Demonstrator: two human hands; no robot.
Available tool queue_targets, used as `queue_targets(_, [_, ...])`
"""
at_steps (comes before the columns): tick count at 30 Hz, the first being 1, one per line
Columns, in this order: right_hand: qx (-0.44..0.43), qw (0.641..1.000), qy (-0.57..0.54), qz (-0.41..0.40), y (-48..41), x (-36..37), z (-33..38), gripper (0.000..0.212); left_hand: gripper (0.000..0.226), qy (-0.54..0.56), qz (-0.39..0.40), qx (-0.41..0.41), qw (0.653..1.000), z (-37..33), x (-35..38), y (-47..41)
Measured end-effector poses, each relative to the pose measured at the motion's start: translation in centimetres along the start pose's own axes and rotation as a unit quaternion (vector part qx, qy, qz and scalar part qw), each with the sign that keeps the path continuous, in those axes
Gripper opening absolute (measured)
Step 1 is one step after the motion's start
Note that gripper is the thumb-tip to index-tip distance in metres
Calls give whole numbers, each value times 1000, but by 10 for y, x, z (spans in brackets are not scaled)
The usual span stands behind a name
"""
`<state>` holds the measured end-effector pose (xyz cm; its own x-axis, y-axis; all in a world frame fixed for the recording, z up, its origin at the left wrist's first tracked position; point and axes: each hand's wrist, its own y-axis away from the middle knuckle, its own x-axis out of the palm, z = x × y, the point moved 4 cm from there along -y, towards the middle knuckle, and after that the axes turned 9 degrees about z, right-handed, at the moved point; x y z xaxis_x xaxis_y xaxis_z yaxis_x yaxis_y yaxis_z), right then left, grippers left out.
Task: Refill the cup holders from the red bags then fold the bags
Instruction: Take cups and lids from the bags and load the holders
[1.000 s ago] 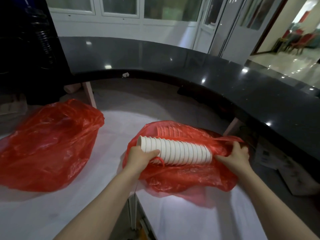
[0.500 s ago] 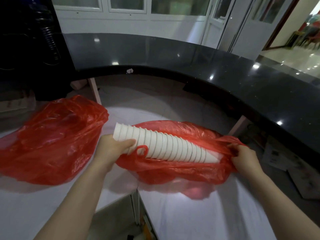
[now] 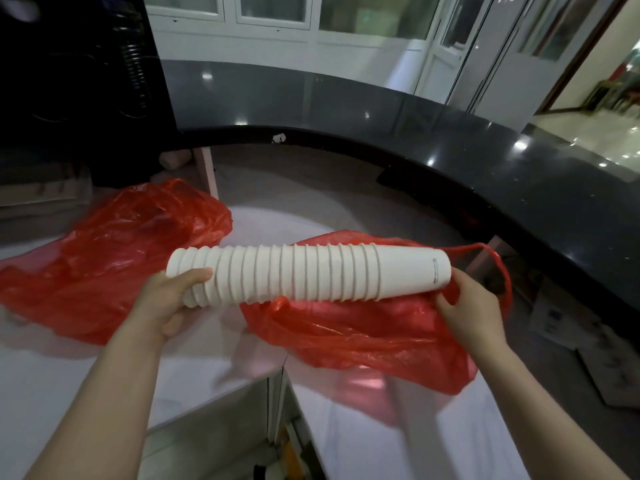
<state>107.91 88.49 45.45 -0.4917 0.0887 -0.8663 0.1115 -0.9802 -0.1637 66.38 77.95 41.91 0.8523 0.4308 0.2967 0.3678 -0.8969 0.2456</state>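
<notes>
From the head camera, the left hand [image 3: 169, 303] is closed around the wide end of a long stack of white paper cups [image 3: 304, 275], which lies sideways in the air over the white table [image 3: 62, 386]. The right hand [image 3: 467, 306] pinches the edge of the near red bag [image 3: 367, 330], right next to the small end of the stack. The other red bag [image 3: 114, 247] lies on the table to the left, puffy and not touched.

I think this is the step of taking cups out of the bag. No cup holder shows here, so the next move is likely to let go of the bag and carry the stack to one, keeping it straight so the cups do not slide apart.

A second ago the stack sat mostly inside the bag; now it is all the way out and higher up
</notes>
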Motion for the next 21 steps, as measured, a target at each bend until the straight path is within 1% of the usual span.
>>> queue_targets(1, [-3,1000,-8,-1,2,1,6,49,21,8,6,0,1000,-2,-1,1])
queue_targets(4, [-11,999,-37,-1,8,4,21,69,19,23,16,-2,1000,-5,-5,2])
queue_targets(6, [-25,997,-70,-10,13,3,30,75,20,28,17,-5,999,-6,-10,4])
queue_targets(9, [-66,995,-70,-38,19,2,40,64,22,38,14,-12,999,-6,-22,9])
queue_targets(11, [-90,991,-89,-40,22,0,45,57,27,41,18,-13,999,-6,-28,12])
queue_targets(13, [-85,979,-183,-26,23,-3,49,49,35,45,20,-14,999,-6,-31,17])
queue_targets(14, [-73,963,-257,-19,23,-3,54,42,37,52,19,-14,998,-5,-34,19])
queue_targets(15, [-60,936,-348,-10,22,-2,62,37,38,61,14,-14,998,-6,-38,23])
queue_targets(16, [-44,893,-448,-2,23,2,71,33,37,69,9,-12,997,-8,-42,26])
queue_targets(18, [2,779,-627,24,22,14,93,31,32,71,-4,-5,997,-17,-48,32])
queue_targets(19, [19,730,-683,36,21,21,107,37,27,71,-13,0,997,-23,-52,35])
queue_targets(21, [36,651,-757,55,19,35,139,54,23,77,-25,17,997,-37,-60,44])
